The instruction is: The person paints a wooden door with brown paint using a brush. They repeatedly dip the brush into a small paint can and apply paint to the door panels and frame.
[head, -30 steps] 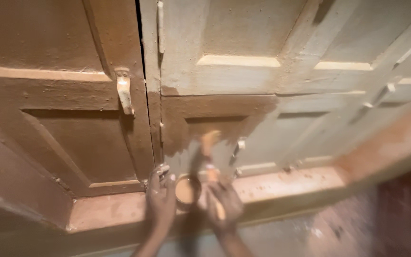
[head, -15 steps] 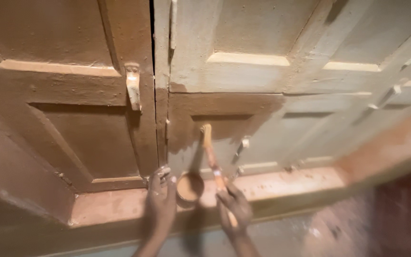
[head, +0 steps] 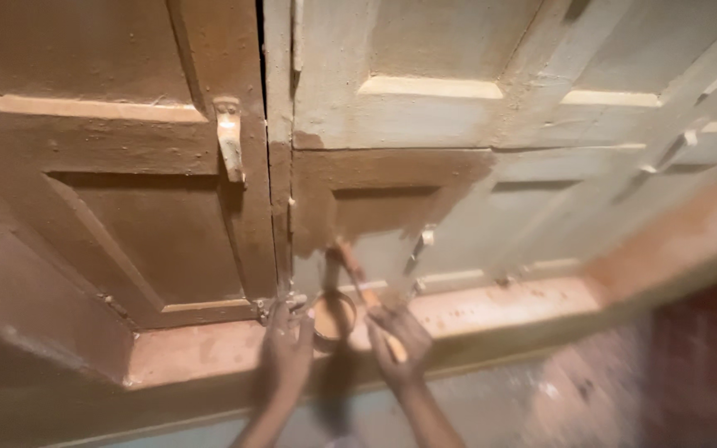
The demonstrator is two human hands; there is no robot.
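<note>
Dim, warm orange light washes over everything. The whole picture is soft, the lower right corner smears into blur, shadow pools at lower left, and straight lines bend toward the edges.

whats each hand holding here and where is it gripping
The right hand holds a paintbrush by the lower end of its handle. The left hand holds a small paint tin at its side.

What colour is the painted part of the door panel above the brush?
Brown, over a pale cream door panel; the head view shows it, just above the brush.
</note>
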